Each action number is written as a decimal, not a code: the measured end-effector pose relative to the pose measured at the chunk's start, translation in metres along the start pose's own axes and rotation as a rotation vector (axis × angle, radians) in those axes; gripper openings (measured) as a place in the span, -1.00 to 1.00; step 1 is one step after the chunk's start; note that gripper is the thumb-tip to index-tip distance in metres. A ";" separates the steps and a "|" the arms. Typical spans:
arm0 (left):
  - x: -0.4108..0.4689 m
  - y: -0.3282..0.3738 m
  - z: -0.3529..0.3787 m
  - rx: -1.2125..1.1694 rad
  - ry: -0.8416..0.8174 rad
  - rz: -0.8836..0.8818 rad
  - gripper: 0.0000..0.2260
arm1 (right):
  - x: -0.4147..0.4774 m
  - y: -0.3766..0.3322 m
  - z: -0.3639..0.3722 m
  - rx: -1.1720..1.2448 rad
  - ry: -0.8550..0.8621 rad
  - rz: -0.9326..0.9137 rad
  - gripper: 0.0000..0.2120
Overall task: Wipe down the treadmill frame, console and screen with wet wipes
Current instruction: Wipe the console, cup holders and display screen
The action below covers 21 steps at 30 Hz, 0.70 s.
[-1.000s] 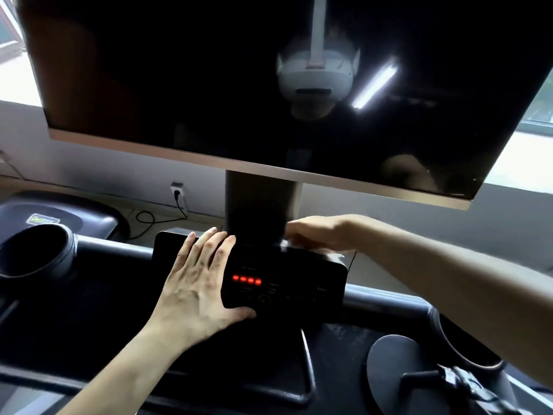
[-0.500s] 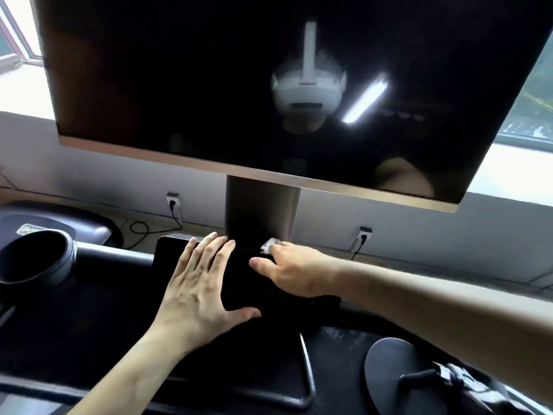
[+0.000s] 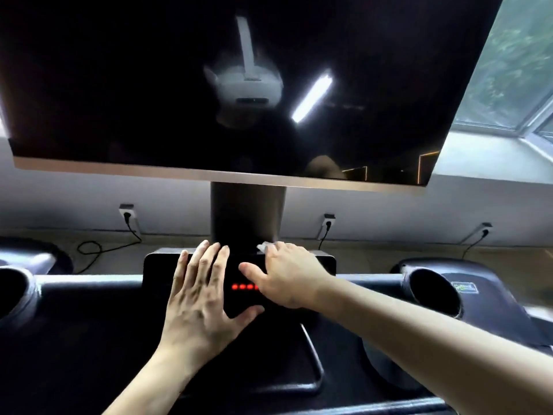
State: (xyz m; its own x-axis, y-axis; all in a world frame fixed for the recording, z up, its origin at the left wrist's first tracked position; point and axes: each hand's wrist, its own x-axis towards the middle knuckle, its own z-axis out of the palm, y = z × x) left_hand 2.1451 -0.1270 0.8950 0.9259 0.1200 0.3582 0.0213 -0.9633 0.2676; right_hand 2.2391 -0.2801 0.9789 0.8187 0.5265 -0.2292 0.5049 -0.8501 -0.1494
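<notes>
Motion shows in the right hand [image 3: 287, 277] alone. A second ago it reached behind the console box [image 3: 158, 274] at the foot of the column [image 3: 248, 214]. Half a second ago it lay across the box's front and hid the red lights [image 3: 244, 286]. Now it sits on the box's top edge toward 1 o'clock, with most of the lights showing again.

It grasps the wet wipe [image 3: 264, 247]. Only a white crumple shows past the fingertips, at 12 o'clock of the hand, touching the box just beside the column. The left hand [image 3: 203, 295] has not shifted; it is released, fingers straight and flat on the box's left half, apparently steadying it.

By my reading the console's back, front and top are getting their pass. Whether the dark screen [image 3: 149, 85] at 12 o'clock has been wiped, I cannot tell.

As for writing, the red lights are a row of dots, not digits. A green label [image 3: 464, 287] on the housing at 3 o'clock, beside the cup holder [image 3: 434, 295], is too blurred to read.
</notes>
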 end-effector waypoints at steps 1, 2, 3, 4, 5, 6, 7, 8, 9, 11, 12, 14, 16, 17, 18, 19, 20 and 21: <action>-0.001 -0.001 0.000 -0.003 0.008 0.008 0.00 | 0.003 -0.010 0.006 0.001 0.037 -0.051 -0.33; -0.001 -0.001 0.000 0.002 0.013 0.017 -0.02 | 0.005 -0.013 0.008 0.010 0.061 -0.085 -0.36; -0.001 -0.002 -0.001 0.012 0.013 0.027 -0.02 | 0.004 -0.009 0.009 0.019 0.067 -0.094 -0.39; -0.001 -0.003 -0.001 0.017 0.008 0.036 -0.03 | 0.001 0.000 0.009 0.022 0.068 -0.083 -0.40; -0.002 -0.004 -0.001 0.016 0.003 0.040 -0.04 | -0.004 0.012 0.010 0.009 0.083 -0.058 -0.41; -0.002 -0.006 -0.001 0.012 0.000 0.043 -0.04 | -0.010 0.025 0.011 -0.020 0.105 -0.023 -0.41; -0.002 -0.006 -0.001 0.014 -0.005 0.046 -0.05 | -0.015 0.036 0.012 -0.064 0.135 0.015 -0.40; -0.002 -0.006 -0.002 0.016 -0.013 0.050 -0.05 | -0.020 0.045 0.013 -0.119 0.169 0.055 -0.38; -0.001 -0.007 -0.001 0.017 -0.020 0.054 -0.05 | -0.024 0.048 0.014 -0.175 0.201 0.097 -0.32; -0.002 -0.009 -0.001 0.014 -0.021 0.059 -0.05 | -0.022 0.037 0.017 -0.239 0.240 0.159 -0.16; -0.001 -0.009 0.000 0.012 -0.014 0.062 -0.05 | -0.017 0.026 0.018 -0.230 0.273 0.162 -0.11; -0.001 -0.009 0.000 0.002 0.011 0.069 -0.07 | -0.005 -0.004 0.024 -0.135 0.310 0.087 -0.14; -0.001 -0.009 0.000 -0.010 0.039 0.078 -0.10 | 0.001 -0.023 0.029 -0.026 0.296 -0.031 -0.25; -0.001 -0.009 0.000 -0.002 0.035 0.083 -0.10 | 0.000 -0.022 0.030 0.016 0.301 -0.056 -0.30; -0.001 -0.009 -0.001 0.012 0.019 0.086 -0.09 | -0.001 -0.014 0.030 0.030 0.309 -0.058 -0.35; -0.001 -0.011 -0.002 0.027 -0.003 0.090 -0.07 | -0.003 0.000 0.032 0.018 0.318 -0.035 -0.37; -0.001 -0.012 -0.002 0.041 -0.017 0.093 -0.06 | -0.006 0.016 0.034 -0.018 0.332 0.002 -0.39; 0.000 -0.013 -0.003 0.054 -0.026 0.094 -0.05 | -0.009 0.032 0.036 -0.054 0.353 0.044 -0.40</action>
State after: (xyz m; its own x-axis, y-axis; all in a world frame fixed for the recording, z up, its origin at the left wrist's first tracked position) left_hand 2.1434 -0.1143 0.8941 0.9341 0.0224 0.3563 -0.0468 -0.9817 0.1845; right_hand 2.2387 -0.3120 0.9416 0.8790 0.4630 0.1138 0.4734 -0.8758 -0.0938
